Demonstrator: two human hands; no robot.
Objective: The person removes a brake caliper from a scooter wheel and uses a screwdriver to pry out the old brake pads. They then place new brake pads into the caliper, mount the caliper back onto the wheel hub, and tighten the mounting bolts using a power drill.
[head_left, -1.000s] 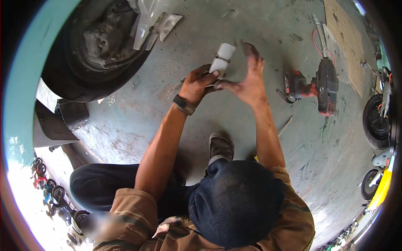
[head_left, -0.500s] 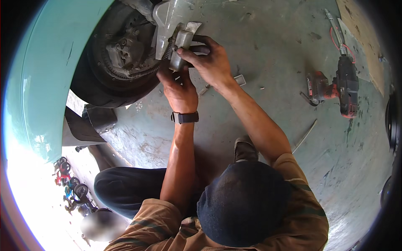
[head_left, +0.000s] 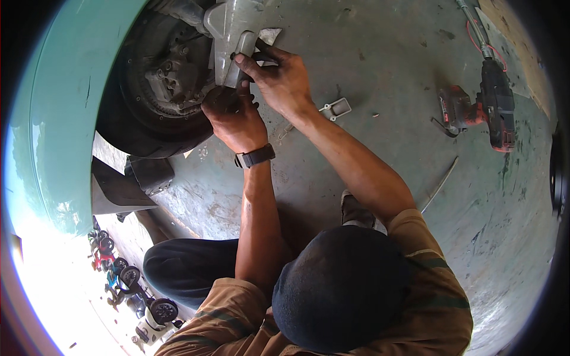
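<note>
A small silvery-grey metal part (head_left: 246,43), box-like with rounded edges, is held between my hands beside a pale metal bracket or arm (head_left: 234,24). My right hand (head_left: 282,80) pinches its side, with the thumb across it and dark-stained fingers behind. At its lower end is my left hand (head_left: 237,121), thumb raised against the part and fingers curled; the fingertips are partly hidden. A black watch band (head_left: 255,157) circles the left wrist. Just left of the hands stands a wheel with a black tyre (head_left: 151,142) and a greasy metal hub assembly (head_left: 172,80).
A turquoise body panel (head_left: 59,130) curves down the left side. On the grey-green floor lie a small rectangular metal frame (head_left: 339,108), a thin rod (head_left: 440,183) and a black-and-red cordless impact wrench (head_left: 497,101). Several parked motorbikes (head_left: 130,276) show at lower left.
Both hands have shifted slightly left with the metal part, which is turned and shows a narrower side. The chain seen beside it earlier is hidden now.
</note>
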